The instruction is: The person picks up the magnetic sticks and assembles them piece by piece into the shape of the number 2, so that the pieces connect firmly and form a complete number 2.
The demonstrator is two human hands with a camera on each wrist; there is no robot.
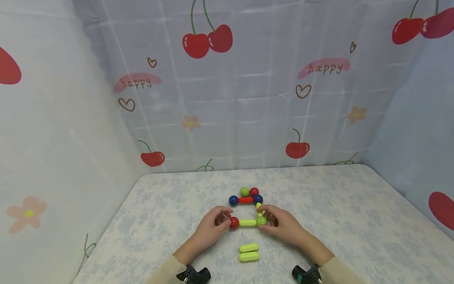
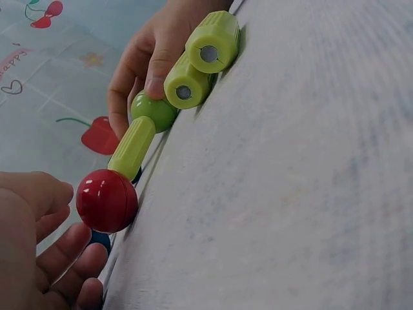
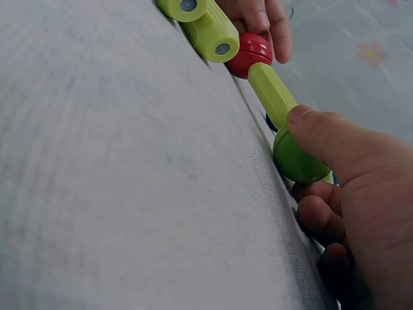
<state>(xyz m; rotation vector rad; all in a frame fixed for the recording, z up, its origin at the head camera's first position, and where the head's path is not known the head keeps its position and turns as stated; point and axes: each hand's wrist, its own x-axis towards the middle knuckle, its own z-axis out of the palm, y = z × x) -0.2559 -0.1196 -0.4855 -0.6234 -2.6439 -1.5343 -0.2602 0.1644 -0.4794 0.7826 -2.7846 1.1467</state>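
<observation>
My left hand [image 1: 210, 228] is beside a red ball [image 1: 234, 223], its relaxed fingers at the ball's left side; in the left wrist view a narrow gap shows between the fingers and the red ball [image 2: 107, 201]. A yellow-green rod [image 1: 247, 223] joins that ball to a green ball [image 1: 261, 221], which my right hand [image 1: 287, 227] grips between thumb and fingers. The thumb lies over the green ball [image 3: 300, 157] in the right wrist view. From there another yellow-green rod [image 1: 259, 209], partly hidden by fingers, runs to a blue ball [image 1: 258, 198].
A red rod [image 1: 246, 200] links the right blue ball to another blue ball [image 1: 233, 200]. Behind it sit a loose-looking green ball [image 1: 244, 191] and a red ball [image 1: 254, 192]. Two yellow-green rods [image 1: 249, 247] lie side by side nearer the front of the table [image 1: 170, 205].
</observation>
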